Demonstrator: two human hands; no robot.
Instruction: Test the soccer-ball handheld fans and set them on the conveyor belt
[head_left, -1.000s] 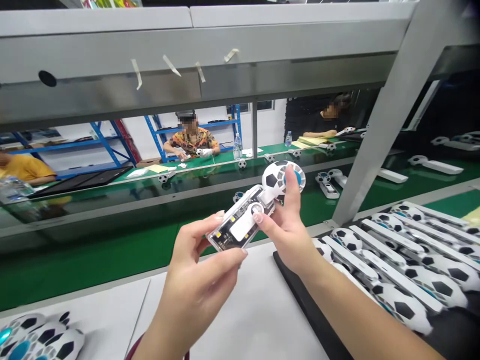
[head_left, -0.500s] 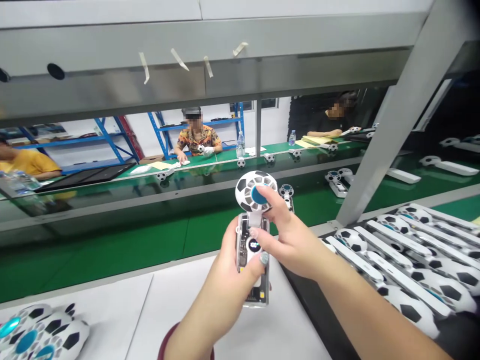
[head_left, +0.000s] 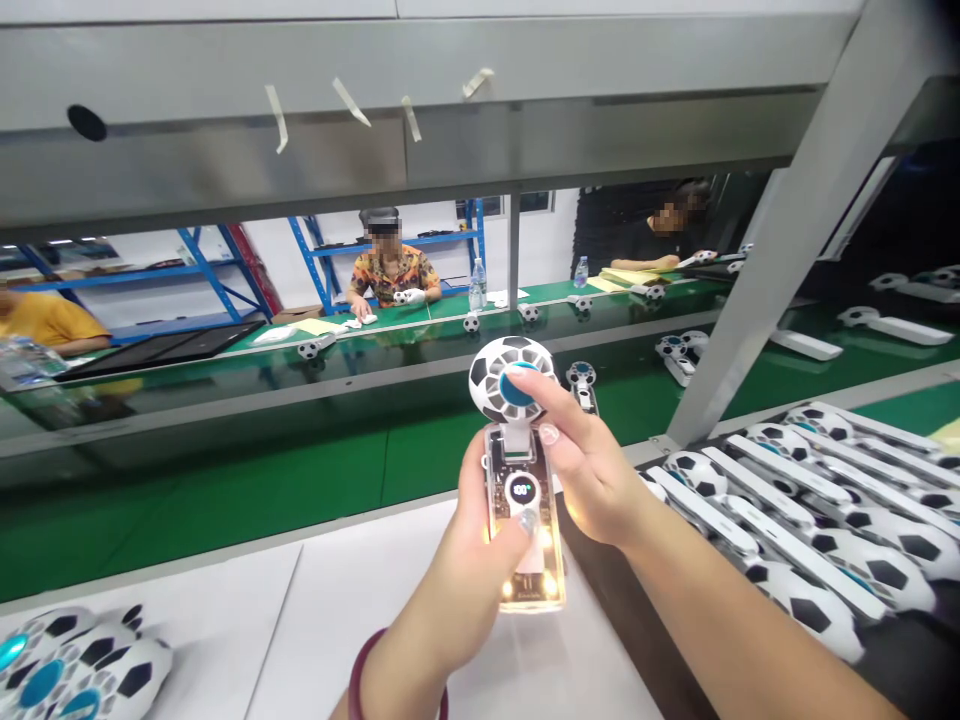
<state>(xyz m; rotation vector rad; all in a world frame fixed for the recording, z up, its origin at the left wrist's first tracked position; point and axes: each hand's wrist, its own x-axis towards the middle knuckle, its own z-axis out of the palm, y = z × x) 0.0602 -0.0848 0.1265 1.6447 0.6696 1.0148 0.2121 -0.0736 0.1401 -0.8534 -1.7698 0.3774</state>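
Note:
A handheld fan [head_left: 512, 385] with a round soccer-ball-patterned head and a see-through body is held upright in front of me. Its small round display [head_left: 523, 489] reads 100, and yellowish lights glow in the lower body. My left hand [head_left: 472, 560] is wrapped round the body, thumb lying across the front below the display. My right hand [head_left: 592, 460] is at the fan head, index finger on the blue centre and thumb bent beside the neck. Its other fingers are mostly hidden.
Rows of soccer-ball fans [head_left: 780, 510] lie on a black surface at right. More ball-patterned heads [head_left: 90, 660] sit on the white table at lower left. A green conveyor belt [head_left: 300, 470] runs across, carrying more fans. A metal post [head_left: 750, 300] stands at right; co-workers [head_left: 390, 265] sit opposite.
The lights in the fan's body have come on. My right thumb has lifted from near the display toward the neck. The fan has shifted slightly right at its lower end.

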